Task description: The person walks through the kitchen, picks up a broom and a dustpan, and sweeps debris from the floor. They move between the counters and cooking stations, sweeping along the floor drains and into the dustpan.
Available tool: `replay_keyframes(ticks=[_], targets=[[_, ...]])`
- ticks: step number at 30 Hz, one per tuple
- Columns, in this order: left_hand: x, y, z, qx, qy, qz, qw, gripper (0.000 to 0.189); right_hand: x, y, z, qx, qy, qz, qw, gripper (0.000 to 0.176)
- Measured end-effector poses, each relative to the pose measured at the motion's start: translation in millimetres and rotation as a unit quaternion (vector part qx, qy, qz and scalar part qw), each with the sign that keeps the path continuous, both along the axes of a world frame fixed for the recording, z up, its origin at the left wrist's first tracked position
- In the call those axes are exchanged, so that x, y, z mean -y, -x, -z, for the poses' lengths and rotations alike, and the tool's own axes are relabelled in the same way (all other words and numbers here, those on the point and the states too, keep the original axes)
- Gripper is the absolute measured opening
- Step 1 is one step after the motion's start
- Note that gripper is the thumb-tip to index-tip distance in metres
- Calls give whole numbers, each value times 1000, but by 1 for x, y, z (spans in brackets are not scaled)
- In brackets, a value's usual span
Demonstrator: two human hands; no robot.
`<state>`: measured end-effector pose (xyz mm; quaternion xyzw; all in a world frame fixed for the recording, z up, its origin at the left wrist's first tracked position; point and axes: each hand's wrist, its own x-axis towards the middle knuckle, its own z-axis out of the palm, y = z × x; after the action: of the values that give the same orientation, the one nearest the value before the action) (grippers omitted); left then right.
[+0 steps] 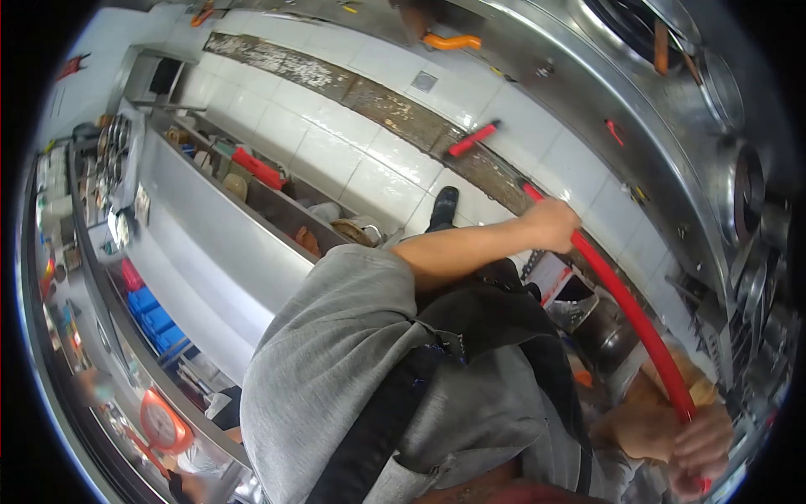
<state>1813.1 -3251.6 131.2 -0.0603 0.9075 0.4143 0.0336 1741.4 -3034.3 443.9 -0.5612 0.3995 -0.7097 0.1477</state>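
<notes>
A long red pole runs slantwise across the right side of the head view. My left hand is closed round its upper part, with the bare forearm reaching across from the grey sleeve. Lower right, my right hand grips the pole near its bottom end, slightly blurred. Past the upper end, a short red bar with a dark tip is over the tiled floor, beside a dark strip. Whether bar and pole are joined, I cannot tell.
A steel counter with a shelf of containers stands left. Pans and a steel worktop line the upper right. A black shoe rests on white tiles. An open box and a metal pot are near the pole.
</notes>
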Motion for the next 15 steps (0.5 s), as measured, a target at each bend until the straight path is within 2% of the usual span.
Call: replay_keyframes(ticks=[2, 3, 4, 5, 6, 7, 8, 9, 11, 12, 13, 14, 15], targets=[[53, -27, 22, 12, 45, -107, 993, 24, 30, -6, 51, 48, 23, 87, 995, 19], [86, -41, 37, -2, 67, -158, 985, 25, 48, -7, 84, -7, -35, 93, 995, 14], [120, -55, 64, -36, 96, -220, 970, 22, 84, -28, 104, 14, -143, 185, 972, 18], [150, -75, 67, -25, 135, -261, 955, 23, 96, -42, 148, 48, -217, 234, 946, 9], [172, -86, 71, 12, 173, -294, 940, 27, 145, -59, 162, 61, -204, 214, 953, 9], [185, -99, 78, 48, 213, -330, 919, 31, 168, -65, 197, 90, -189, 141, 968, 5], [193, -109, 99, 105, 297, -303, 900, 36, 198, -71, 232, 113, -168, 61, 977, 6], [211, -120, 134, 71, 240, -306, 918, 41, 219, -79, 250, 113, -184, 58, 975, 5], [210, -138, 93, 88, 205, -362, 905, 50, 236, -91, 258, 91, -214, 53, 971, 4], [212, -146, 119, 10, 268, -358, 894, 47, 239, -95, 256, 73, -223, 56, 970, 5], [213, -149, 111, 78, 244, -289, 923, 40, 234, -95, 246, 32, -222, 39, 974, 6], [213, -145, 138, 36, 201, -262, 943, 33, 225, -88, 227, -12, -221, 26, 975, 7], [203, -136, 158, 21, 194, -233, 953, 31, 213, -83, 202, 11, -239, 18, 971, 7]])
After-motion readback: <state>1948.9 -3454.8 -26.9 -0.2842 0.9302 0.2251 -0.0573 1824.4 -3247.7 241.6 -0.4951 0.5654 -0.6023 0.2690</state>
